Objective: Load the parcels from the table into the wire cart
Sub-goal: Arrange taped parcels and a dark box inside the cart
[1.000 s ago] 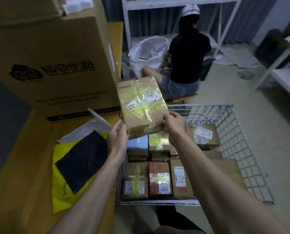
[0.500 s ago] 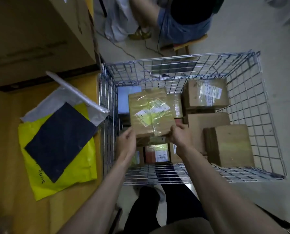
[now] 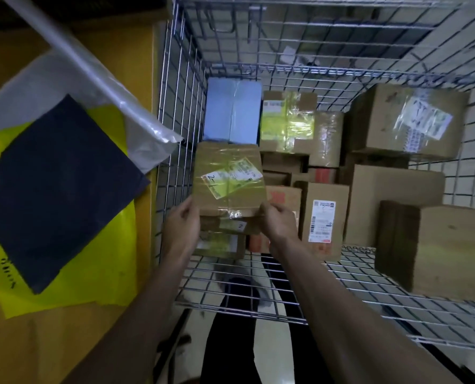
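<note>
1. Head view: both hands reach down into the wire cart (image 3: 181,87), holding a taped cardboard parcel (image 3: 228,178) between them near the cart's left wall.
2. The left hand (image 3: 182,225) grasps the parcel's near-left corner, at about 7 o'clock on the parcel, fingers curled along its edge.
3. The right hand (image 3: 279,220) grasps the near-right corner, at about 5 o'clock, thumb on top and fingers tucked beneath.
4. The parcel carries a white-and-yellow shipping label (image 3: 232,177) under clear tape, with "2-1" handwritten on it. It sits over a lower box marked "2" (image 3: 232,225); whether it already rests on that box cannot be told.
5. At 12 o'clock from the parcel lies a pale blue box (image 3: 232,112); at 1 o'clock a box with yellow tape (image 3: 287,120).
6. At 3 o'clock stands an upright box with a white barcode label (image 3: 323,220); further right a large plain carton (image 3: 391,200), and at 4 o'clock a carton leaning on the near wall (image 3: 435,250).
7. At 2 o'clock, in the far-right corner, sits a carton with a crumpled label (image 3: 408,120).
8. Left of the cart, on the yellow table (image 3: 64,342), lie a yellow mailer bag (image 3: 92,278), a dark flat parcel (image 3: 56,189) on top of it, and a grey plastic bag (image 3: 136,128).
</note>
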